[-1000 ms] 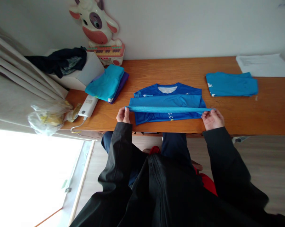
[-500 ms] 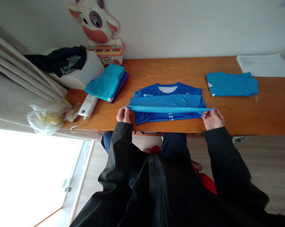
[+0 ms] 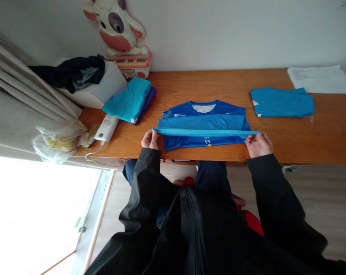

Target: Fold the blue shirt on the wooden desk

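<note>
A blue shirt (image 3: 207, 122) lies on the wooden table, its collar toward the wall. Its lighter blue lower part is turned up over the darker front, and the hem is stretched in a straight band across it. My left hand (image 3: 150, 139) pinches the left end of this hem between thumb and fingers. At the right end, my right hand (image 3: 258, 144) is closed on the hem, near the table's front edge.
Folded blue cloth (image 3: 281, 102) and white papers (image 3: 322, 78) lie at right. At left are folded turquoise and purple clothes (image 3: 128, 100), a white box (image 3: 111, 82) with dark cloth, a white power strip (image 3: 106, 128), a plastic bag (image 3: 56, 141) and a cow toy (image 3: 121, 34).
</note>
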A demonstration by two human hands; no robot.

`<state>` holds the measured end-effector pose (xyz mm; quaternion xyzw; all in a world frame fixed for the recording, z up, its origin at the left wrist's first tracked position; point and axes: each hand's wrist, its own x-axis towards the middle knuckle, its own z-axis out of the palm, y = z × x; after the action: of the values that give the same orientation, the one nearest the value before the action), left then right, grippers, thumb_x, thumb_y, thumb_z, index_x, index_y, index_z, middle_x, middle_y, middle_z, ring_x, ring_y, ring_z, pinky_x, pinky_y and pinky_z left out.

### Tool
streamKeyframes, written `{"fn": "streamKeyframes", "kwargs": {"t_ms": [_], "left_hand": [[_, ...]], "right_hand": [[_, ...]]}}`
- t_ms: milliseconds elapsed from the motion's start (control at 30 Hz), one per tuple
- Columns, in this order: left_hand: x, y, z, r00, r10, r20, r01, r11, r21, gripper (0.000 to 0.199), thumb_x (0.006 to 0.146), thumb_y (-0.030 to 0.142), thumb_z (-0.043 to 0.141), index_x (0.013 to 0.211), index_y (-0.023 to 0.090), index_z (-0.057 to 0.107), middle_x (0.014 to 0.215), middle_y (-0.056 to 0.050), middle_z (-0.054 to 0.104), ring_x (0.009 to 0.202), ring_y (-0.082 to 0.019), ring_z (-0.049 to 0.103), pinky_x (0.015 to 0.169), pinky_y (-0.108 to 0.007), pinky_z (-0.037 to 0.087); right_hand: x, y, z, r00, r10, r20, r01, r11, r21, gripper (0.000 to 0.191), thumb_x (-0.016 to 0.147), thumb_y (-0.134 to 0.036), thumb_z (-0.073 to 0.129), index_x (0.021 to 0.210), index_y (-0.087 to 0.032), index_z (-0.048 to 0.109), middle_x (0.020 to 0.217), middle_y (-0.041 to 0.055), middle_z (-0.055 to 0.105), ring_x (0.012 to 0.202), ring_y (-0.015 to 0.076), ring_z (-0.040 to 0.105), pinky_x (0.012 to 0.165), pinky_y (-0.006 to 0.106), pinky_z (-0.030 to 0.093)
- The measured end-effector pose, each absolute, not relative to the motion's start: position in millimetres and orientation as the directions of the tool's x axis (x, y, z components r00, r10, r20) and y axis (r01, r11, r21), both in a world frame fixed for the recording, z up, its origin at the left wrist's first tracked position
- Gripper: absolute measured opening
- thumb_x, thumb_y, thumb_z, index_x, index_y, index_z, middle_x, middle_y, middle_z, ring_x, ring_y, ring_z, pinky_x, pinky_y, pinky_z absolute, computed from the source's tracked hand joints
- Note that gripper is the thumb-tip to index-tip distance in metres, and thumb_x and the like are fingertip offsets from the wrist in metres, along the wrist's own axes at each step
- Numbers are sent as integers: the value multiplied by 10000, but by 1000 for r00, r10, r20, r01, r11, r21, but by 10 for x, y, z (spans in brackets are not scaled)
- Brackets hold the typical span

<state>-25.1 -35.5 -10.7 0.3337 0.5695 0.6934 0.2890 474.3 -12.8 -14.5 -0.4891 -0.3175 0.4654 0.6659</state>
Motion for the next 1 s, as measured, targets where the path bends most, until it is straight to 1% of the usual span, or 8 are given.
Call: {"fn": "streamKeyframes", "kwargs": {"t_ms": [133, 267, 467, 567, 733, 867, 933, 1000], "left_hand": [[-232, -362, -84, -606, 785, 131, -40, -195, 980, 492, 869, 662, 906, 1059, 212, 847, 1008, -48, 842, 1019, -225, 815, 1021, -347, 651], [-217, -390, -43, -596, 795, 113, -35, -166, 985, 527, 845, 661, 927, 1079, 191, 878, 1056, -72, 864, 1080, -265, 825, 1091, -396, 650], [-220, -433, 22, -551, 819, 158, 15, -179, 984, 445, 883, 610, 920, 1099, 221, 920, 1143, -72, 871, 1176, -284, 819, 1155, -402, 633], [-223, -444, 54, -531, 832, 162, 19, -180, 984, 433, 889, 605, 920, 1111, 234, 924, 1171, -72, 870, 1229, -295, 810, 1210, -415, 609], [-231, -466, 81, -515, 842, 162, 35, -168, 985, 457, 893, 631, 911, 1142, 248, 922, 1224, -74, 862, 1296, -305, 792, 1250, -415, 584], [-242, -443, 47, -524, 835, 168, 38, -174, 984, 479, 895, 661, 897, 1132, 245, 915, 1241, -82, 862, 1298, -304, 787, 1257, -420, 578], [-245, -404, -1, -541, 823, 175, 43, -180, 983, 481, 896, 667, 887, 1116, 240, 911, 1228, -94, 862, 1272, -303, 793, 1235, -424, 592], [-245, -378, -65, -587, 791, 173, 34, -190, 981, 501, 883, 681, 879, 1101, 230, 900, 1169, -104, 860, 1211, -302, 809, 1186, -441, 619]], "right_hand": [[4728, -140, -127, 376, 925, -50, -306, 73, -949, 328, 728, -550, 969, 857, -371, 726, 836, 43, 753, 783, 271, 657, 706, 494, 586], [4712, -155, -98, 366, 929, -51, -292, 63, -954, 324, 772, -548, 942, 868, -365, 693, 829, 45, 743, 788, 284, 659, 707, 502, 578], [4702, -169, -72, 344, 934, -96, -403, 54, -914, 217, 836, -395, 922, 860, -348, 712, 820, 17, 756, 784, 231, 665, 692, 411, 589], [4695, -168, -52, 335, 935, -120, -446, 45, -894, 161, 898, -296, 854, 840, -334, 709, 808, 14, 764, 774, 211, 671, 651, 364, 590], [4694, -167, -28, 338, 932, -133, -487, 53, -872, 161, 917, -208, 776, 825, -319, 705, 795, 28, 767, 759, 201, 675, 594, 318, 594], [4696, -159, -44, 342, 931, -126, -448, 44, -893, 168, 870, -287, 846, 846, -326, 684, 801, 26, 756, 760, 210, 676, 606, 342, 601], [4677, -145, -61, 364, 928, -76, -381, 74, -922, 249, 814, -384, 905, 856, -326, 667, 809, 25, 742, 750, 215, 670, 612, 370, 594], [4645, -138, -64, 461, 887, 14, -267, 154, -951, 354, 756, -496, 929, 854, -314, 642, 771, 21, 694, 698, 210, 633, 588, 379, 560]]}}
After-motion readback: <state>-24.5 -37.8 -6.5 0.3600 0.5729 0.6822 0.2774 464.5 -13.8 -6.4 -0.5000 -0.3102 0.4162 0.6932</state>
